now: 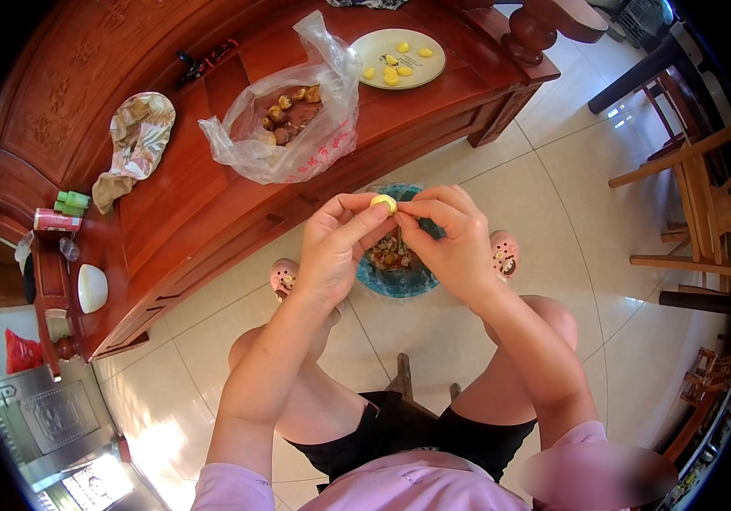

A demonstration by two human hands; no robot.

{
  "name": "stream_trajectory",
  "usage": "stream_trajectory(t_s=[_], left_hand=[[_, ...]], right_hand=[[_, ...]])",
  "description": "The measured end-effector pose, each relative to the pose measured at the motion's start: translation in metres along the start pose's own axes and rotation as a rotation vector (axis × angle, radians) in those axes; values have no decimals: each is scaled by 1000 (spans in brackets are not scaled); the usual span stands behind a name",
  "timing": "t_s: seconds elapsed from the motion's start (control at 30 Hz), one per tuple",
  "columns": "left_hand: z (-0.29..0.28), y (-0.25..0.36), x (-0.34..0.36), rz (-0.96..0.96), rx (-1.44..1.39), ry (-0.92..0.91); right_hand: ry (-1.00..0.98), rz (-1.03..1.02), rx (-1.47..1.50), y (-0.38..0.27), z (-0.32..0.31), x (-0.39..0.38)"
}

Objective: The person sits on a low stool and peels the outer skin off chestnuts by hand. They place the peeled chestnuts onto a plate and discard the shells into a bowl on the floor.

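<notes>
Left hand [331,243] pinches 1 yellow nut [381,202], thumb and finger parted only around it, above blue bin [421,285]. My right hand's [459,238] fingertips nearly meet at nut's right; grip, long axis: can't tell.

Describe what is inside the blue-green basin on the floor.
A heap of brown and pale scraps, too small to identify, lies in the basin. The left hand and right hand cover parts of it, and whatever is beneath the heap's surface is hidden.
</notes>
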State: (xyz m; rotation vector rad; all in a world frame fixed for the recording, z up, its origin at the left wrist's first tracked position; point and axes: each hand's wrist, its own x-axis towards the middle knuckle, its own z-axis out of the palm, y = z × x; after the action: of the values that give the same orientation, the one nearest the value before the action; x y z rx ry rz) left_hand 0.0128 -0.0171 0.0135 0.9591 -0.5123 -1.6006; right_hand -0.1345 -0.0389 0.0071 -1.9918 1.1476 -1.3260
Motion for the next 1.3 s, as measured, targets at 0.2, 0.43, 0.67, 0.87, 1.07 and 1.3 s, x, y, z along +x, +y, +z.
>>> stream_trajectory(t_s=[0.2,0.43,0.67,0.87,1.07,1.3], left_hand=[[0,0,-1,-7,-21,-44],[0,3,-1,0,-5,-95],[-2,5,-1,-35,-44,-170],[-2,12,-1,-80,-126,-162],[-3,8,3,4,-96,-102],[-15,-3,7,200,177,79]], right_hand=[[13,-147,-83,2,-4,3],[67,-108,-65,-1,-6,6],[51,128,40,0,-8,5],[36,384,113,-3,-9,5],[-146,533,29,1,-10,1],[-110,561,55,-5,-11,3]])
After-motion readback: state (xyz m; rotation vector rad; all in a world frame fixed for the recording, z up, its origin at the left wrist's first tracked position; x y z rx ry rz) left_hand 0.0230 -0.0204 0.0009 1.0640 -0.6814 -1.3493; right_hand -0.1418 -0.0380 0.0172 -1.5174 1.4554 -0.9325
